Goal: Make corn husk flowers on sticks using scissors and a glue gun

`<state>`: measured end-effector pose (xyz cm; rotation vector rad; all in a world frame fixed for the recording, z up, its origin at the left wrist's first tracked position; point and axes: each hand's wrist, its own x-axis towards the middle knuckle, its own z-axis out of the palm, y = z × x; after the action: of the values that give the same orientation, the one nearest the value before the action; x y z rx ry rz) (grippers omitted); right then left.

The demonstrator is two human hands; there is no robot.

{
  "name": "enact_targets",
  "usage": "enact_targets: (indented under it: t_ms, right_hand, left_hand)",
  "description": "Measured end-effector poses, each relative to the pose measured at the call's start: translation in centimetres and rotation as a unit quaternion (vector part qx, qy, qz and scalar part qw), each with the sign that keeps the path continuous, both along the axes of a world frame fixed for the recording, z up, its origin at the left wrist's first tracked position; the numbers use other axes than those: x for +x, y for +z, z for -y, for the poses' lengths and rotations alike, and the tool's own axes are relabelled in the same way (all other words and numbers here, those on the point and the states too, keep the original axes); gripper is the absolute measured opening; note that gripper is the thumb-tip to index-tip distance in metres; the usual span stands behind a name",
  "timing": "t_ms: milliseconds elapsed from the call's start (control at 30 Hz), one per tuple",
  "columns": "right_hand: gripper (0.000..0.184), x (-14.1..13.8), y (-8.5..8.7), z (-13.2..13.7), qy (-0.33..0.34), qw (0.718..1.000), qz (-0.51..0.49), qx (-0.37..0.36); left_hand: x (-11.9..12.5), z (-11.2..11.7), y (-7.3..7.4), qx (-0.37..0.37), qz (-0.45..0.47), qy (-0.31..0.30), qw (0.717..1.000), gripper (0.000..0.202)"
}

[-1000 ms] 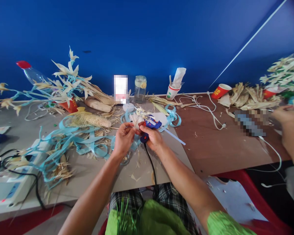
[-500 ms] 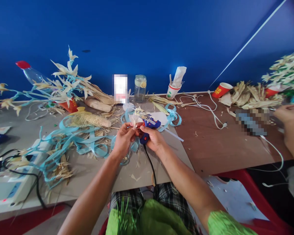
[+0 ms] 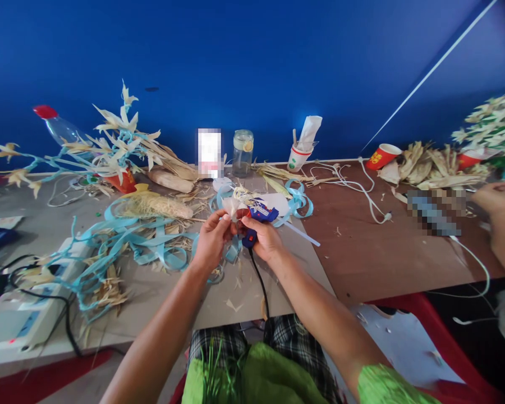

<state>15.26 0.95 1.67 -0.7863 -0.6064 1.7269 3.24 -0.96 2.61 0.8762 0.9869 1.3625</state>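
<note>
My left hand (image 3: 211,240) is closed, its thumb and fingers pinching a pale corn husk flower (image 3: 230,206). My right hand (image 3: 266,240) is wrapped round a blue hot glue gun (image 3: 264,213), whose black cord runs down towards my lap. The gun's nozzle end is close to the base of the flower, but the fingers hide whether they touch. Both hands are near each other above the front of the table. Light blue ribbon (image 3: 171,257) lies in loops left of my left hand, and a glue stick (image 3: 302,233) pokes out behind the gun.
At left stand a husk flower branch (image 3: 122,137) in a red cup and a white power strip (image 3: 27,320). A glass bottle (image 3: 243,157) and a paper cup (image 3: 297,159) are at the back. A phone (image 3: 433,213) and another person's arm (image 3: 503,224) are at right.
The view has shifted slightly, so the scene sits a little further right. Both hands keep almost the same place, still holding the flower and the glue gun.
</note>
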Motion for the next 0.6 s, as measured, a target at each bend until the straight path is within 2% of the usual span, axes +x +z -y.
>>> enact_targets:
  t_ms: [100, 200, 367, 600]
  right_hand:
    - [0.028, 0.00, 0.18, -0.11, -0.040, 0.999, -0.003, -0.008]
    - [0.029, 0.01, 0.21, -0.15, -0.069, 0.998, 0.012, -0.002]
    - [0.027, -0.33, -0.08, -0.13, -0.122, 0.989, 0.078, 0.022]
    - [0.025, -0.32, -0.55, -0.46, -0.135, 0.988, 0.070, 0.017]
  left_hand:
    - [0.19, 0.10, -0.15, 0.024, -0.087, 0.041, 0.995, 0.028]
    - [0.48, 0.20, -0.17, 0.038, -0.143, 0.055, 0.987, 0.028]
    - [0.90, 0.43, -0.16, 0.052, -0.198, 0.048, 0.978, 0.023]
    - [0.71, 0.26, -0.26, 0.059, -0.265, 0.042, 0.962, 0.024]
